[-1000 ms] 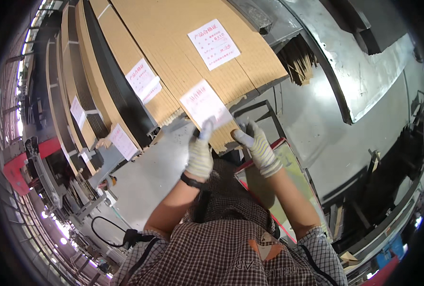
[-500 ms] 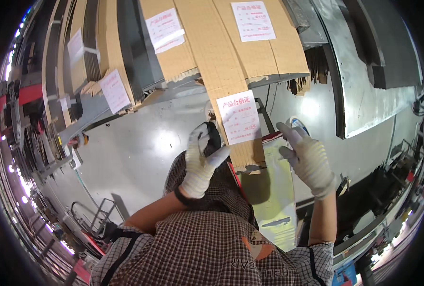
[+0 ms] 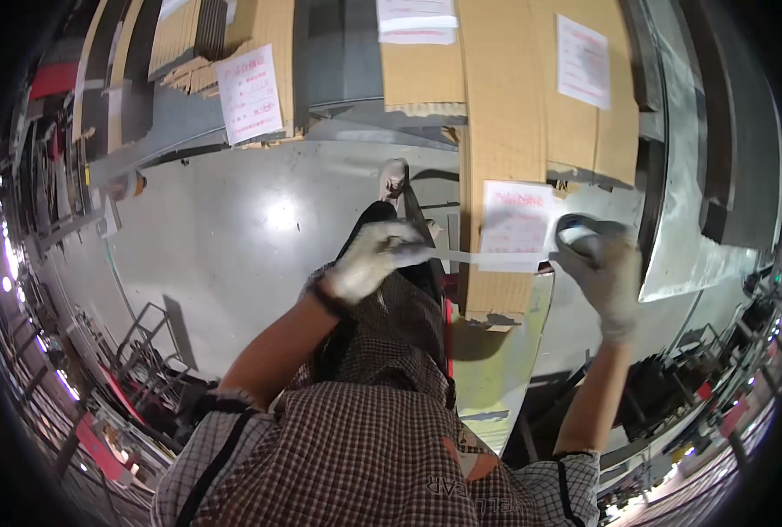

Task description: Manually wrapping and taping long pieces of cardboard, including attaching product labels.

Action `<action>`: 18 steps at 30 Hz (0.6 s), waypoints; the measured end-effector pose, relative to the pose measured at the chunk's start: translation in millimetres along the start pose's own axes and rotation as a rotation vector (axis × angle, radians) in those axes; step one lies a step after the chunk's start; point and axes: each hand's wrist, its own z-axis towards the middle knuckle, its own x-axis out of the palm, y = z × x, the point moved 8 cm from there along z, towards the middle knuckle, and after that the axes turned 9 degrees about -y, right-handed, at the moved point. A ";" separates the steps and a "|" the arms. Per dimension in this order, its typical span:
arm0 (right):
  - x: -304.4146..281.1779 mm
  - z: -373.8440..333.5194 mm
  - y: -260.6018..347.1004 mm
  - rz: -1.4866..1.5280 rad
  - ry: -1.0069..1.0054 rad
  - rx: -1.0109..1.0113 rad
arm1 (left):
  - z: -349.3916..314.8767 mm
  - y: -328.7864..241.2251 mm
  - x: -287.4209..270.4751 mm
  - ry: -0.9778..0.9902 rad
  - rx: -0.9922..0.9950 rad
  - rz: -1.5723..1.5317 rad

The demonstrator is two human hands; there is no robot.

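My gloved left hand [image 3: 369,263] pinches the free end of a strip of clear tape [image 3: 474,257]. The strip runs taut to a tape roll [image 3: 575,230], which my gloved right hand [image 3: 610,285] grips. Behind the strip, its lower edge crossed by the tape, a white paper label with red print [image 3: 517,215] lies on a long brown cardboard piece [image 3: 500,140]. Whether the tape touches the paper, I cannot tell. The cardboard's torn near end lies between my hands.
More cardboard-wrapped pieces with labels [image 3: 250,92] lie across the far side. A grey metal sheet [image 3: 694,237] stands at the right. Below the cardboard end is a worn yellow-green surface [image 3: 487,386]. Grey floor [image 3: 206,228] spreads at the left.
A tape strip now stretches between my hands across the label. My left hand has closed on its end. The view has shifted, so the cardboard and labels sit further right.
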 end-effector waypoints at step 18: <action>87.4 -47.2 69.1 0.247 -0.564 0.267 | 40.0 26.9 -36.5 0.254 0.146 0.397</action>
